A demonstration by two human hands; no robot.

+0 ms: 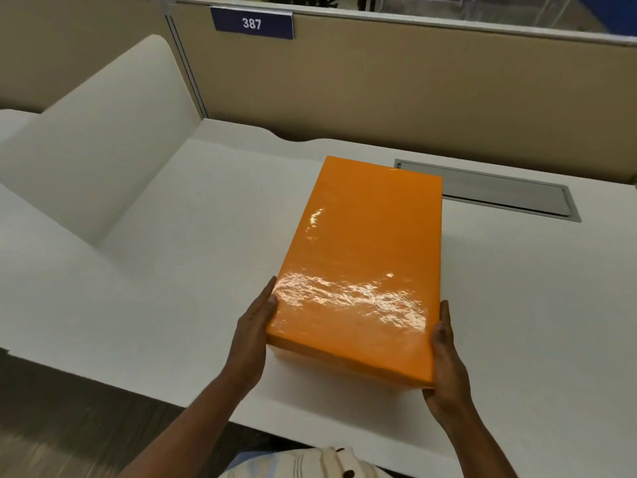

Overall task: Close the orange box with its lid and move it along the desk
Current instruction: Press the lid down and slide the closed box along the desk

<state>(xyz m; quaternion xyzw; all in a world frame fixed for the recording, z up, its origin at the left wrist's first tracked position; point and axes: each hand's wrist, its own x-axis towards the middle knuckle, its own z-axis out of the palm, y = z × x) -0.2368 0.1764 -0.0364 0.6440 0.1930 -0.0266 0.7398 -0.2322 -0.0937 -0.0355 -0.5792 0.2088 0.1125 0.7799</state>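
The glossy orange box (pixel 362 257) lies lengthwise on the white desk (pixel 172 270), its long side running away from me. Its lid covers the top fully. My left hand (pixel 253 334) presses flat against the near left side of the box, fingers pointing forward. My right hand (pixel 446 360) clasps the near right corner, thumb up along the side. Both hands grip the box between them near its front end.
A grey cable hatch (pixel 503 191) is set into the desk behind and right of the box. A white divider panel (pixel 103 150) rises at the left. A tan partition wall (pixel 379 91) with a blue sign "387" (pixel 252 23) closes the back. The desk's front edge runs just before me.
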